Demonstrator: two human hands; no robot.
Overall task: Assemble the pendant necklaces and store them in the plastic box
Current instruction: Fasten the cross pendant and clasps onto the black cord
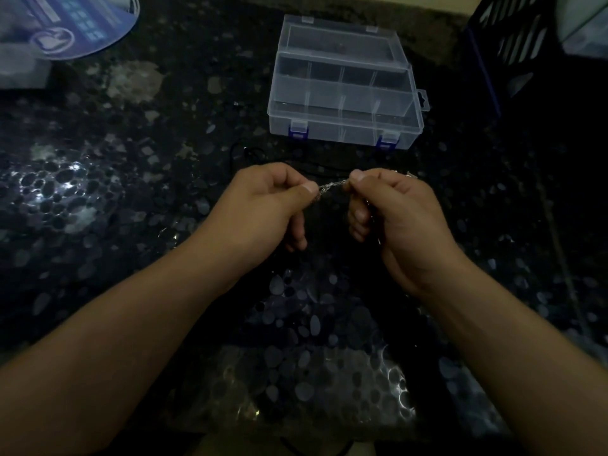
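A thin silver chain (332, 186) is stretched between my two hands over the dark speckled table. My left hand (266, 209) pinches one end between thumb and forefinger. My right hand (391, 215) pinches the other end, and more of the chain hangs down inside its curled fingers. A small metal piece (410, 175) shows just behind my right hand. The clear plastic box (345, 93) stands open behind my hands, with divided compartments and blue latches. A black cord (250, 153) lies on the table between the box and my hands, hard to make out in the dim light.
A blue and white round packet (69, 24) lies at the back left, beside a pale object (23, 67). A dark slotted crate (526, 51) stands at the back right. The stone table's (98, 192) front edge is near my forearms.
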